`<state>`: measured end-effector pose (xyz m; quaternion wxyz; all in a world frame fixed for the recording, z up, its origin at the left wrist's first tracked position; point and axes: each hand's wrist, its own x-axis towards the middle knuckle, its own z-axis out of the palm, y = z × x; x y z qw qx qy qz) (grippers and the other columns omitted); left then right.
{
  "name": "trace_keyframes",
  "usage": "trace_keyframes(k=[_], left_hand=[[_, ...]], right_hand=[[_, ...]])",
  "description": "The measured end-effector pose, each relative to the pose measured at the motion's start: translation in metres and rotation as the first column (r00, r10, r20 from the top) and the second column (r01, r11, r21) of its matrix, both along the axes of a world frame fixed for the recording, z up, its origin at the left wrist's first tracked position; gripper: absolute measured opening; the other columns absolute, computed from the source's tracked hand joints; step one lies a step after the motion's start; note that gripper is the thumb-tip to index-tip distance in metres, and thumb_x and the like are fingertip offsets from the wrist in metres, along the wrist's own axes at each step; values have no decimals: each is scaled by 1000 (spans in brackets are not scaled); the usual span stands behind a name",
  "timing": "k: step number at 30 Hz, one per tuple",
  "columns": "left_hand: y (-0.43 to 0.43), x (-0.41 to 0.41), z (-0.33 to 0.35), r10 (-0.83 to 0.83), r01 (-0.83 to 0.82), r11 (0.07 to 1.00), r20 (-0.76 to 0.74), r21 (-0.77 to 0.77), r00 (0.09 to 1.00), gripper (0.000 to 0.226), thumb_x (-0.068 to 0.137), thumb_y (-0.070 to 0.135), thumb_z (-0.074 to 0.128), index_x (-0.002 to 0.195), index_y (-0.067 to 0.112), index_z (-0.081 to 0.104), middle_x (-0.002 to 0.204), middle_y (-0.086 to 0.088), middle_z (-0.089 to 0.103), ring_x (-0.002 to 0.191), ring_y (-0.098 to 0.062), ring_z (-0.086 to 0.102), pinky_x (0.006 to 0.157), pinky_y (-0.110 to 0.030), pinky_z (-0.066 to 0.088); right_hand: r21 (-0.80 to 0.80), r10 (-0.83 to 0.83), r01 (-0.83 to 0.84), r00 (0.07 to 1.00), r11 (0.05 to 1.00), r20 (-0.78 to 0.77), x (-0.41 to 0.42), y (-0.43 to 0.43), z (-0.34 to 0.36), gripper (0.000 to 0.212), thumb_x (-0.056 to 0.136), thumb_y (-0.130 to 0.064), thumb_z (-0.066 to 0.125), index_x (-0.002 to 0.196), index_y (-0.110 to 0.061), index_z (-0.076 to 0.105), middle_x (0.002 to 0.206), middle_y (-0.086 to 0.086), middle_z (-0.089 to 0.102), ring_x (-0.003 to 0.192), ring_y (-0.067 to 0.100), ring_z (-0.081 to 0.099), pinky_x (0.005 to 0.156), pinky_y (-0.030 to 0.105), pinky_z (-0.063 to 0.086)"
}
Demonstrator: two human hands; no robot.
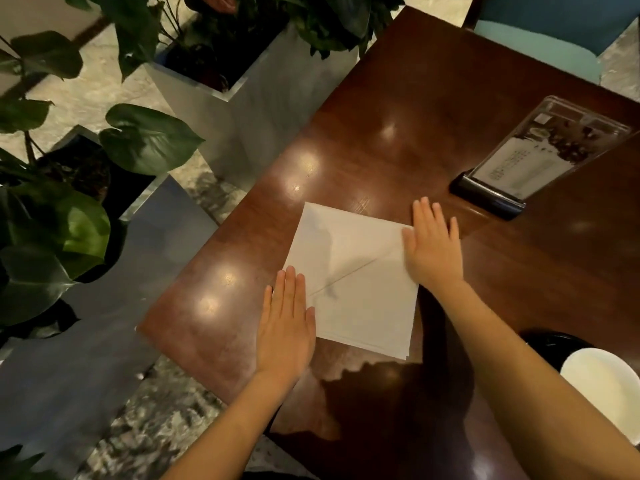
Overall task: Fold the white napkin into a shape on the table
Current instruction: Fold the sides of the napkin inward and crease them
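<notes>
You pressed your left hand (285, 327) and right hand (433, 242), both flat and grasping nothing, on opposite corners of the napkin (353, 285), seemingly to flatten its diagonal crease near the tabletop's (398, 98) left edge.

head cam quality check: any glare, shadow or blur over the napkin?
Head view: ceiling-light glare spots dot the wooden table beside the white napkin, none on it; a soft grey shadow streaks along its diagonal crease; the right hand is slightly motion-blurred, the left hand sharper; wide-angle distortion bends the table edges.
</notes>
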<state>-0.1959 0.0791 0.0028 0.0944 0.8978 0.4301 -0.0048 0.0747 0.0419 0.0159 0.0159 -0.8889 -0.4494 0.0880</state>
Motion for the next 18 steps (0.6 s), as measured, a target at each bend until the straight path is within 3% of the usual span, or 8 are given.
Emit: trace_keyframes(k=[5,7,9,12,18], left_hand=[[0,0,-3,-7,8,1000,-21,2,1000,56,95,28,23,142,-1,26,151,-19,23,141,-30,17,112,-43,11],[1,0,-3,-10,10,1000,-23,3,1000,56,95,29,23,142,-1,26,151,-19,23,141,-30,17,112,-43,11],[1,0,-4,-7,7,1000,-25,1,1000,56,95,30,23,142,0,25,151,-19,22,141,-30,16,113,-43,12],[1,0,-4,-4,4,1000,-27,-8,1000,56,95,30,22,142,0,26,151,-19,23,141,-30,17,112,-44,13],[2,0,0,-9,9,1000,2,-13,1000,55,94,30,23,142,4,31,150,-19,26,141,-30,19,112,-42,12]], right_hand=[[76,-244,247,968,966,-52,23,6,6,53,101,-33,17,149,-10,16,158,7,13,146,23,6,119,44,7],[242,-292,311,950,919,-113,22,4,14,46,101,-25,26,142,-7,35,151,11,33,142,27,24,115,41,18],[365,-246,269,963,891,-110,18,-4,20,33,97,-17,41,125,-7,56,132,13,56,125,29,44,105,39,34],[348,-161,200,977,916,-136,13,-13,20,19,91,-12,53,105,-12,67,110,7,63,106,26,46,91,36,38],[253,-119,170,971,952,-205,15,-9,24,14,89,-17,59,101,-14,65,106,4,58,103,21,46,83,32,42]])
